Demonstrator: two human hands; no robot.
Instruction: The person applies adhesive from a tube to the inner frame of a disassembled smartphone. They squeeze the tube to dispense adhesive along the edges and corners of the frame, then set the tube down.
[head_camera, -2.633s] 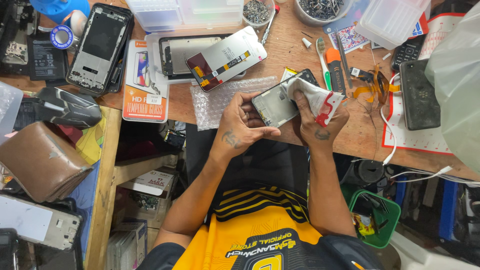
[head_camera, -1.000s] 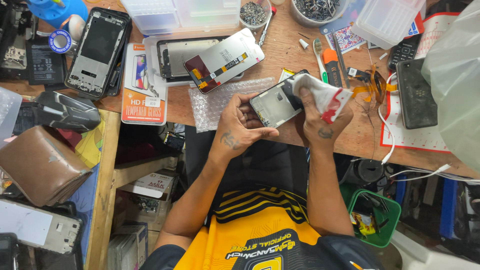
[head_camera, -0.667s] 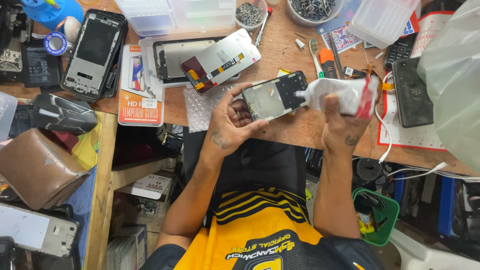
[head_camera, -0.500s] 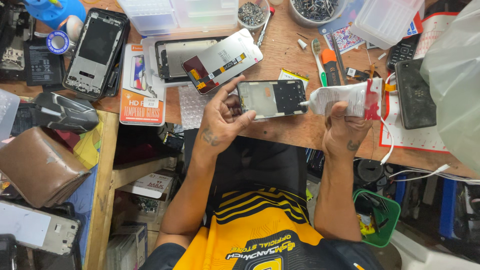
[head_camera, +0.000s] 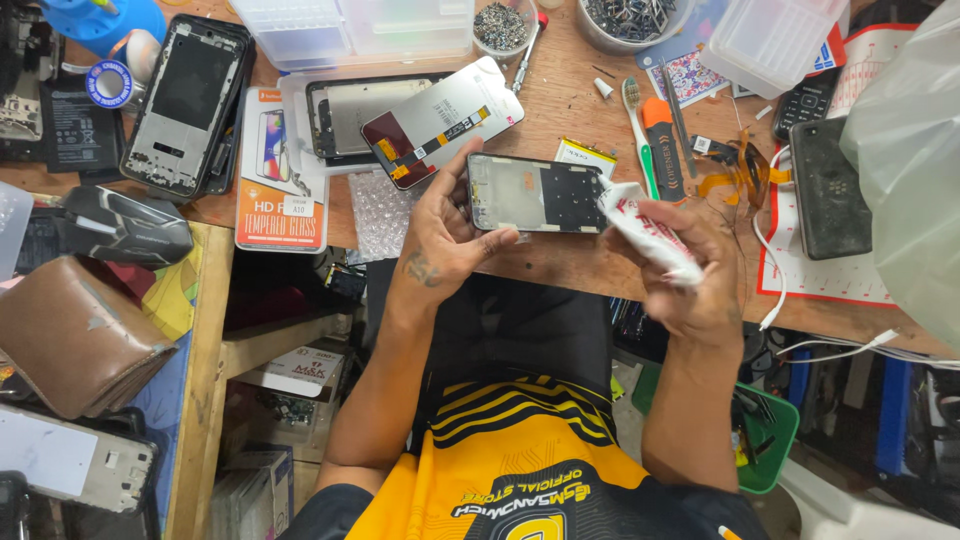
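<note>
Left hand (head_camera: 440, 235) clamped on the left end of a phone frame (head_camera: 535, 193), thumb along its lower edge; right hand (head_camera: 695, 270) pinching a white cloth (head_camera: 645, 230) against the frame's right end. Frame held flat just above the near edge of the wooden workbench (head_camera: 570, 100). Farther off, at eleven o'clock, a display panel with flex cable (head_camera: 440, 120); at one o'clock, an orange-handled tool (head_camera: 662, 140).

Left hand (head_camera: 445, 235): grips phone frame (head_camera: 535, 193) by its left end, level above wooden workbench (head_camera: 570, 95). Right hand (head_camera: 690, 270): holds white glue tube (head_camera: 645, 232), nozzle touching the frame's right edge.
</note>
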